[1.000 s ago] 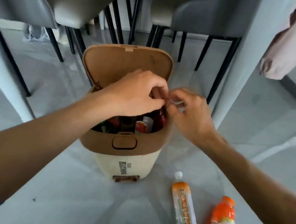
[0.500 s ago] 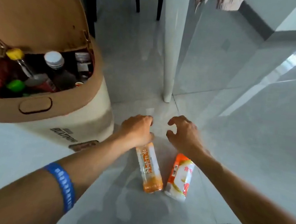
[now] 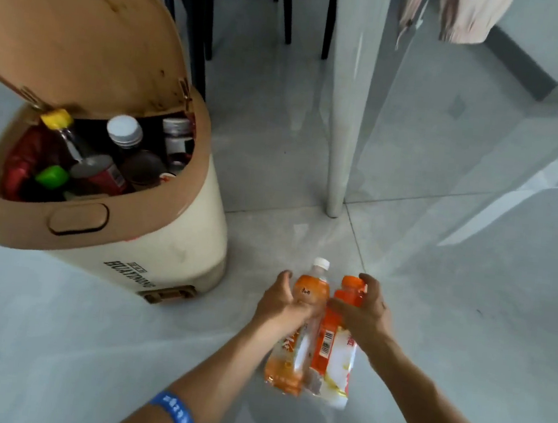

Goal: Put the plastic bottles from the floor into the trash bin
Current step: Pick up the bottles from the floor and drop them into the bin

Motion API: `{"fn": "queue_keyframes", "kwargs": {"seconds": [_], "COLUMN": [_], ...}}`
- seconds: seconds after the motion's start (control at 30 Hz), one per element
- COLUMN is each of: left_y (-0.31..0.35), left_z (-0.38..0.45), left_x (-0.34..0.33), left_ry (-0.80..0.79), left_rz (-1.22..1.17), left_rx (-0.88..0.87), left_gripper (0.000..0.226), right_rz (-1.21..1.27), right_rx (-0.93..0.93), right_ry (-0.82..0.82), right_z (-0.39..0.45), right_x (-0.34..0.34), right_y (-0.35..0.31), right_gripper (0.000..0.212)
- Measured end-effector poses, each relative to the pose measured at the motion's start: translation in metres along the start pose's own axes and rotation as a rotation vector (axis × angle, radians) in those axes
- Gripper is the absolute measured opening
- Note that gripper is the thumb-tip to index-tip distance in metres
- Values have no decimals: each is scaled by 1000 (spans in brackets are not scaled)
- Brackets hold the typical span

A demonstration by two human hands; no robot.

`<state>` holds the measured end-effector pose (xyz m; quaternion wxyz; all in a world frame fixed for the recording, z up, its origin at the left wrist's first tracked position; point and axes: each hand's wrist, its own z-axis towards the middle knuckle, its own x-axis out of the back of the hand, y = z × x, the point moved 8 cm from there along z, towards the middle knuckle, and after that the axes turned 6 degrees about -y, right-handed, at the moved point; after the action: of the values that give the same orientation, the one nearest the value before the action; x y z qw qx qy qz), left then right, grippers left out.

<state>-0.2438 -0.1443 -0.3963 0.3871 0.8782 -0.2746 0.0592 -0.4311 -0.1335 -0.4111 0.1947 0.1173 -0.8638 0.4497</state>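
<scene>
Floor: glossy grey tile, with grout lines crossing at centre frame and a bright strip of light at the right edge. A white table leg stands upper centre, its foot on the tile. Black chair legs cluster behind it toward the upper left. A pinkish cloth hangs at the upper right, and a dark skirting runs along the wall there.

Bin: cream body with a tan rim, at left of frame, standing on the floor. Its lid is raised and tilted back. Inside, packed close, are several bottles: one with a yellow cap, one with a white cap, a green cap and red-labelled containers. It appears nearly full.

Lower centre: two orange bottles side by side, touching, right of the bin. The left hand has its fingers curled around the neck of the white-capped bottle. The right hand has its fingers wrapped around the top of the orange-capped bottle. Whether the bottle bases touch the floor cannot be told. A blue wristband sits on the left forearm.
</scene>
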Motion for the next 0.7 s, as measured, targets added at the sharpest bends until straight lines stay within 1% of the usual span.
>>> {"fn": "queue_keyframes", "kwargs": {"seconds": [0.07,0.13,0.27,0.33,0.4,0.5,0.57,0.63,0.7], "left_y": [35,79,178,221,251,268,265,247,219], "left_z": [-8,-22,-68,-99,-131,-185,-213,-229,-227], "left_x": [19,39,89,122,160,225,266,306,334], "left_ry": [41,61,85,86,74,58,98,166,203], "left_rz": [-8,-26,-49,-6,55,103,82,51,5], "left_rx": [-111,-247,-522,-636,-713,-820,-881,-906,-877], "left_gripper": [83,73,65,67,69,69,67,68,71], "right_rz": [80,175,374,470,564,643,674,649,600], "right_rx": [107,235,464,575,669,796,884,965,1026], "right_ry": [82,165,308,314,285,218,174,168,152], "right_z": [1,-7,-39,-59,-78,-106,-122,-135,-145], "right_x": [17,42,88,98,97,75,55,30,2], "right_y": [-39,-86,-185,-231,-274,-336,-373,-403,-424], "right_gripper": [56,45,27,23,25,28,27,27,25]}}
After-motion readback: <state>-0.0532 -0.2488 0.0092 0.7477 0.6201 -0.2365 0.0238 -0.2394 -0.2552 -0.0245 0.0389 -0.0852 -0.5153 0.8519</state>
